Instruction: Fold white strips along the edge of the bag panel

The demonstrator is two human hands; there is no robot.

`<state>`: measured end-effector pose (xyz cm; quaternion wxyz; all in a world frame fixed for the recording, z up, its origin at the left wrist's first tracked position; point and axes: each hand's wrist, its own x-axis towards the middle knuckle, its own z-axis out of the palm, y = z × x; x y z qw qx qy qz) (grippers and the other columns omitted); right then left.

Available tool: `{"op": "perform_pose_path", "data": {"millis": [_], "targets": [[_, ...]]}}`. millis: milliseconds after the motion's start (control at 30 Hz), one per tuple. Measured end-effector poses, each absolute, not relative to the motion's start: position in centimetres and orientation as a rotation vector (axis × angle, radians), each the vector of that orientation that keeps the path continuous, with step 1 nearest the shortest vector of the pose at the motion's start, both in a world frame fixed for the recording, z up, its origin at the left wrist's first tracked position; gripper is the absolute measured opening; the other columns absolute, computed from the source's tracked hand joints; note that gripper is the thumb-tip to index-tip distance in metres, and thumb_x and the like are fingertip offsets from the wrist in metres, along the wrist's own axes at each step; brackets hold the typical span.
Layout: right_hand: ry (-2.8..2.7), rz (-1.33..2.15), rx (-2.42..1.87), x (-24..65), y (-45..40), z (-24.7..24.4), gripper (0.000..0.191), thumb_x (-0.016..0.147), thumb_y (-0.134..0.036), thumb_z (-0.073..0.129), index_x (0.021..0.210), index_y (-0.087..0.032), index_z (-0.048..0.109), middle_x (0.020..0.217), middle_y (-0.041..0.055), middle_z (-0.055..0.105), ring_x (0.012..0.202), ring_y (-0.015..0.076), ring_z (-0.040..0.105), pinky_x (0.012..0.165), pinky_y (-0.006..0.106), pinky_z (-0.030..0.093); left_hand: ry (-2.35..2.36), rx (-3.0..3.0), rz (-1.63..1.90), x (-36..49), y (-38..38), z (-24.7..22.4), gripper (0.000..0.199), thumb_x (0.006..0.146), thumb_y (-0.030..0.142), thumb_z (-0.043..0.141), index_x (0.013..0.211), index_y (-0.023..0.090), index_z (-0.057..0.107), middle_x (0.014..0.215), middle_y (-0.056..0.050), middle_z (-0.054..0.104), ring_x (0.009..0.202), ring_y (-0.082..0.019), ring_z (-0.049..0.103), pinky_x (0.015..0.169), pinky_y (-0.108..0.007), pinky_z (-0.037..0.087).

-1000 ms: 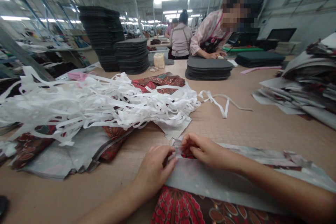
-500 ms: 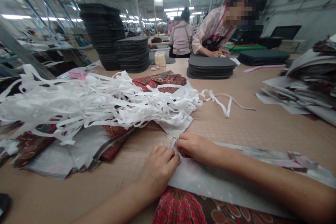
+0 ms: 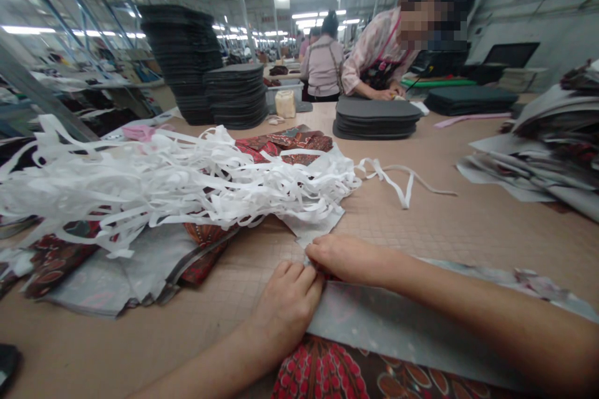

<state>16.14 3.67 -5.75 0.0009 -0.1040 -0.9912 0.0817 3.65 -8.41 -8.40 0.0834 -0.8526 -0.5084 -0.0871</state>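
Observation:
At the near right lies a patterned fabric piece, its pale grey back folded up over a red and brown printed face. My left hand is closed on the fabric's left end, fingers curled under. Just beyond it my right hand pinches the same end, with the forearm lying across the cloth. The two hands almost touch, and the fingertips of both are largely hidden. Behind them a pale grey fabric corner sticks out from under a heap of white strips.
Printed fabric pieces lie under the strips at left. Tall stacks of dark pads stand at the back left. A shorter pad stack is before a co-worker bending over the table. More fabric is piled at right.
My right hand has shifted slightly left and its fingers have closed in nearer to my left hand. The left hand has moved very slightly right, still on the fabric.

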Motion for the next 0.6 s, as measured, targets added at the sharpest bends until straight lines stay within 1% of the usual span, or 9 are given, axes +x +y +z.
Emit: {"op": "perform_pose_path", "data": {"millis": [133,267,333,400,467,533,600], "targets": [[-3.084,0.386,-0.418,15.9,4.1,-5.9,0.013,0.08,-0.008,0.047,0.077,-0.013,0.058,0.065,0.0025,0.059,0.055,0.0116,0.047,0.051,0.024,0.032,-1.583,-2.552,-0.219,3.6,-8.4,-8.4,0.022,0.089,0.014,0.04,0.104,0.012,0.055,0.087,-0.007,0.056,0.078,-0.023,0.048,0.067,-0.038,0.039],[-2.913,0.379,-0.508,17.1,3.8,-6.9,0.014,0.085,-0.009,0.042,0.084,-0.013,0.055,0.074,0.0033,0.058,0.061,0.0121,0.049,0.054,0.024,0.035,-1.593,-2.544,-0.201,3.5,-8.4,-8.5,0.022,0.089,0.014,0.04,0.106,0.012,0.054,0.087,-0.007,0.056,0.078,-0.023,0.047,0.068,-0.038,0.039],[-2.863,0.37,-0.472,18.2,3.1,-7.5,0.013,0.087,-0.012,0.042,0.084,-0.015,0.055,0.081,0.004,0.058,0.068,0.0134,0.05,0.059,0.024,0.037,-1.596,-2.55,-0.2,3.5,-8.4,-8.5,0.022,0.089,0.014,0.041,0.107,0.012,0.053,0.089,-0.007,0.056,0.08,-0.023,0.047,0.069,-0.038,0.039],[-2.88,0.321,-0.396,19.3,2.3,-7.9,0.014,0.089,-0.013,0.043,0.084,-0.016,0.056,0.086,0.0051,0.058,0.076,0.0154,0.051,0.066,0.026,0.039,-1.606,-2.551,-0.198,3.5,-8.5,-8.5,0.022,0.089,0.014,0.04,0.107,0.013,0.053,0.091,-0.007,0.056,0.082,-0.022,0.047,0.071,-0.038,0.039],[-2.906,0.233,-0.348,20.1,1.5,-8.0,0.014,0.09,-0.013,0.043,0.088,-0.015,0.057,0.088,0.0065,0.058,0.079,0.017,0.05,0.072,0.029,0.04,-1.605,-2.545,-0.195,3.5,-8.5,-8.4,0.023,0.089,0.013,0.038,0.107,0.012,0.053,0.091,-0.007,0.056,0.082,-0.022,0.047,0.072,-0.037,0.04],[-2.918,0.154,-0.34,20.4,1.2,-8.0,0.014,0.09,-0.014,0.043,0.093,-0.014,0.057,0.087,0.0076,0.058,0.078,0.0179,0.05,0.072,0.03,0.04,-1.58,-2.524,-0.207,3.5,-8.5,-8.4,0.025,0.09,0.012,0.036,0.107,0.011,0.053,0.091,-0.008,0.057,0.081,-0.022,0.048,0.072,-0.037,0.04],[-2.921,0.117,-0.324,20.2,1.2,-7.9,0.014,0.09,-0.015,0.043,0.094,-0.014,0.057,0.087,0.0079,0.058,0.077,0.0183,0.05,0.07,0.03,0.04,-1.542,-2.508,-0.236,3.5,-8.4,-8.6,0.026,0.09,0.012,0.034,0.107,0.011,0.054,0.09,-0.008,0.057,0.081,-0.022,0.048,0.073,-0.037,0.04]]}}
